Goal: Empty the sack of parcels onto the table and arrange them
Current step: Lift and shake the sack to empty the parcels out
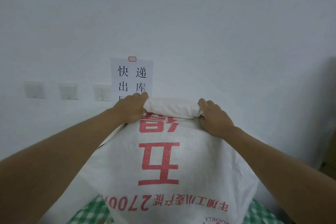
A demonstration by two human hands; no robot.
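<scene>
Across the head view, from the centre down to 6 o'clock, spreads a white woven sack (167,165) with red print that reads upside down, which suggests it is held bottom end up. The left hand (130,108) grips the bunched top edge at about 11 o'clock of the sack, fingers curled over the roll of cloth; the right hand (213,117) grips the same roll at about 1 o'clock, fingers likewise curled into it. Below, at 6 o'clock, a green checked cloth (91,211) covers what is probably the counter. No parcels can be seen; they are presumably inside or beneath the sack.

Behind, on the wall, hang a printed paper sign (132,76) and three switches (68,91) at 9 o'clock.

To do this step well, I judge both hands should lift evenly and shake gently, keeping the mouth low over the counter so parcels slide out rather than drop.
</scene>
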